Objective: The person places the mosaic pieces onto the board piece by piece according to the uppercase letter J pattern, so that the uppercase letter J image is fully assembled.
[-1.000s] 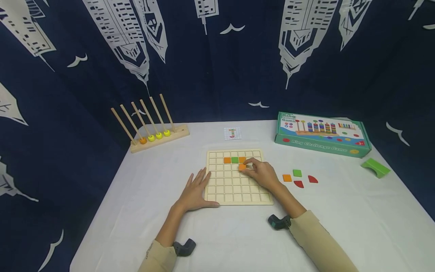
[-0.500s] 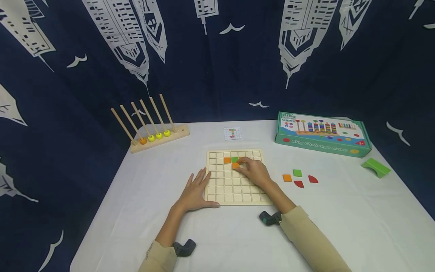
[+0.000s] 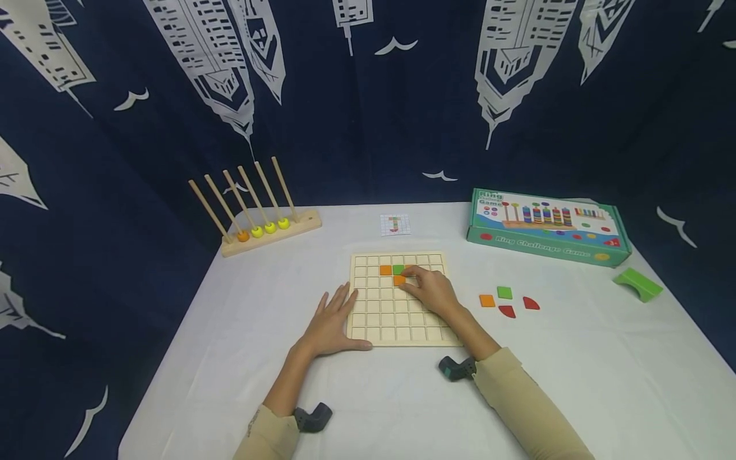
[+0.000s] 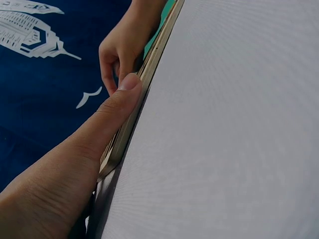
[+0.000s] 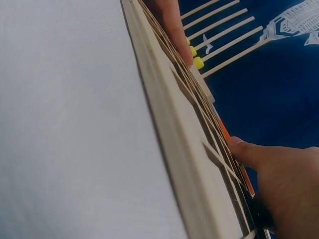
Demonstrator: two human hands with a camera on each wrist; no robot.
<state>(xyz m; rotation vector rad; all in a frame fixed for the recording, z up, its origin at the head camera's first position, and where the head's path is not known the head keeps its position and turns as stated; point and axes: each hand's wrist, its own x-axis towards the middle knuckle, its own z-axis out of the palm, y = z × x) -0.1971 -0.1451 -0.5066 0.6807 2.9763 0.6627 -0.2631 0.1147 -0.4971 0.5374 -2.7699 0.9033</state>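
Observation:
A pale wooden grid board [image 3: 381,321] lies flat on the white table. My left hand [image 3: 328,329] rests at its lower left corner, fingers spread along the left side, thumb [image 4: 117,102] against the front edge. Between thumb and fingers, my right hand [image 3: 435,295] pinches an orange square tile [image 3: 398,280] in the second tiled row. Directly above that tile sits a green square tile [image 3: 398,269], with another orange tile [image 3: 385,270] to its left. A third orange tile, right of the green one, is mostly hidden behind my right fingers.
Right of the board lie an orange square [image 3: 487,301], a green square [image 3: 504,292] and two red quarter-round pieces [image 3: 531,303]. Behind stand a peg rack [image 3: 270,235] with beads, a small pattern card [image 3: 395,225] and a green game box [image 3: 546,223]. A green arch block [image 3: 638,284] sits far right.
My right hand has slid the orange tile one cell left, from beneath the right orange tile to beneath the green one. My left hand has stayed put.

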